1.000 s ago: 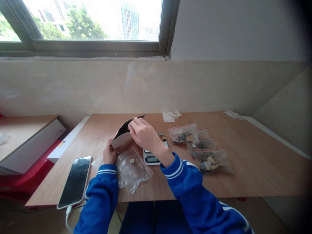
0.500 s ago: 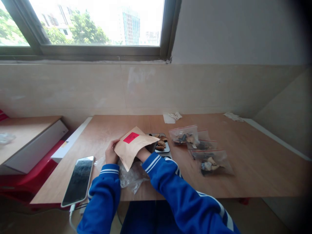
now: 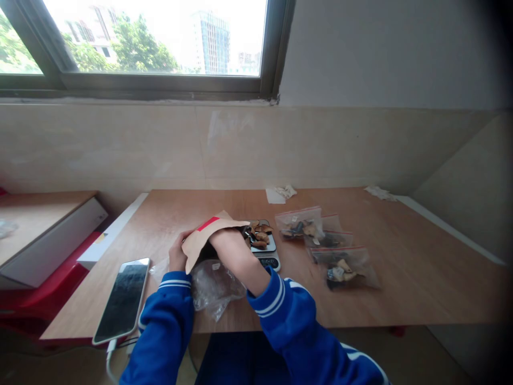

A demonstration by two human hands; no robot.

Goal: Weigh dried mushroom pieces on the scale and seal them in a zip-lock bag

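Observation:
My left hand [image 3: 178, 251] grips the left side of a brown kraft paper bag [image 3: 196, 241] with a red label, tilted so its mouth faces me. Deep in that mouth is my right hand [image 3: 232, 248]; its fingers are hidden inside the bag, so what they do cannot be seen. Just beyond and to the right, a small digital kitchen scale [image 3: 273, 260] carries a pile of brown dried slices [image 3: 260, 233] with some darker pieces. A crumpled clear plastic bag [image 3: 216, 289] lies below the paper bag.
Several zip bags of dried pieces [image 3: 342, 270] lie right of the scale. A phone [image 3: 122, 299] with a white charging cable [image 3: 111, 353] rests at the table's left edge. White paper and crumpled tissue [image 3: 285, 191] lie at the back near the wall.
My right hand has pushed further into the paper bag, and the bag has tipped so its label shows less. More of the scale and the slices is visible.

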